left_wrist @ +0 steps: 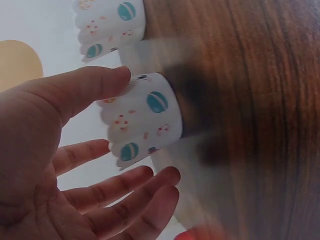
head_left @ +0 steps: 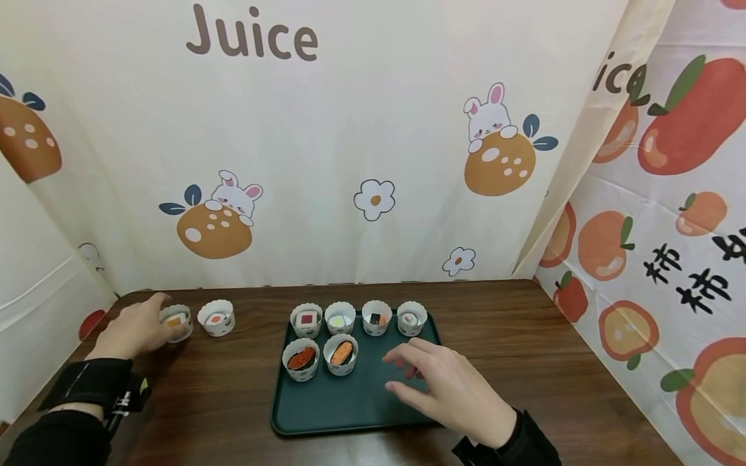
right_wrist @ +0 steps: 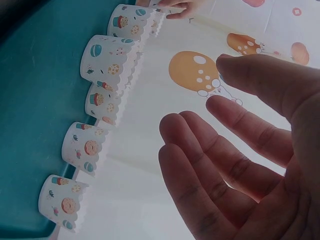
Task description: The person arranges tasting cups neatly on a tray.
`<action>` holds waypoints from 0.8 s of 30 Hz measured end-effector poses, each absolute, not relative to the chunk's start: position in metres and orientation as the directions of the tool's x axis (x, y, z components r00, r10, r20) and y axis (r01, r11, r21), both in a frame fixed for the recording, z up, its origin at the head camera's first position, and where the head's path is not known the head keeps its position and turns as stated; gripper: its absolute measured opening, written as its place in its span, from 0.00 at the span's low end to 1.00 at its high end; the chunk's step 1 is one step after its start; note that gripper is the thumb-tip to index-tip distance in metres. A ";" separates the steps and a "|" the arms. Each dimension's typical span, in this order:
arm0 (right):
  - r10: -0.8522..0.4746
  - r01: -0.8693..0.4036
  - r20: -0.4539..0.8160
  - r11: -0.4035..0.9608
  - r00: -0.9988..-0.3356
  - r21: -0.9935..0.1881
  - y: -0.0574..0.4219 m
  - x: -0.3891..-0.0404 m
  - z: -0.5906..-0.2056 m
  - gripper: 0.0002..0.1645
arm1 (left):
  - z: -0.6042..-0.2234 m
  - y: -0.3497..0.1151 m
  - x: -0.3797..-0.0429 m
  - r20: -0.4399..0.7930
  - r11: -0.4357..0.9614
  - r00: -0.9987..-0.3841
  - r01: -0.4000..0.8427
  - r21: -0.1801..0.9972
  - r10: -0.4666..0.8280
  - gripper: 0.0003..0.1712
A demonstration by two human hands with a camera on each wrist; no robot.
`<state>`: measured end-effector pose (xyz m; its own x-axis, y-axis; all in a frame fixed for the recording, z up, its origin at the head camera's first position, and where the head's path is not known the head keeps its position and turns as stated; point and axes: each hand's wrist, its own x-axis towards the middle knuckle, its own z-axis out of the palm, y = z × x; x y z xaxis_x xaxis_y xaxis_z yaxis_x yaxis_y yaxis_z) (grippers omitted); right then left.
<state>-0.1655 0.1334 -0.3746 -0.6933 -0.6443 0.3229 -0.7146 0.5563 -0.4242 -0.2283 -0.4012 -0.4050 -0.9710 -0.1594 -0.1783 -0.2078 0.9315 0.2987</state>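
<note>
At the left, my left hand (head_left: 133, 329) holds a white paper cup (left_wrist: 145, 117) near its scalloped rim, the thumb on one side and the index fingertip hidden behind it; the other fingers stay loose. A white-and-orange sushi piece is inside. Just right of it stands a second paper cup (head_left: 216, 318) with similar sushi. My right hand (head_left: 445, 385) hovers over the right part of a dark green tray (head_left: 332, 417), fingers loosely bent and nothing between them. Several sushi cups stand on the tray, including one with red topping (head_left: 301, 359) and one with orange topping (head_left: 342, 355).
The tray sits on a brown wooden table (head_left: 215, 401). A pale printed curtain (head_left: 315, 129) hangs behind the table's back edge, and a fruit-patterned cloth (head_left: 653, 194) runs along the right side. A row of cups lines the tray's far edge.
</note>
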 end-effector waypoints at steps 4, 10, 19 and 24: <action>-0.640 -0.705 0.312 0.562 -0.702 -0.432 0.134 -0.165 -0.374 0.15 | -0.411 -0.403 -0.230 -0.219 0.917 -0.959 -0.242 0.317 -0.178 0.55; -0.640 -0.699 0.303 0.562 -0.706 -0.443 0.135 -0.166 -0.374 0.15 | -0.418 -0.403 -0.234 -0.215 0.918 -0.961 -0.236 0.317 -0.173 0.50; -0.635 -0.697 0.307 0.563 -0.708 -0.443 0.137 -0.168 -0.375 0.15 | -0.419 -0.402 -0.234 -0.169 0.922 -0.973 -0.203 0.330 -0.154 0.48; -0.631 -0.692 0.303 0.568 -0.714 -0.446 0.137 -0.168 -0.376 0.15 | -0.419 -0.402 -0.234 -0.180 0.916 -0.969 -0.222 0.335 -0.169 0.47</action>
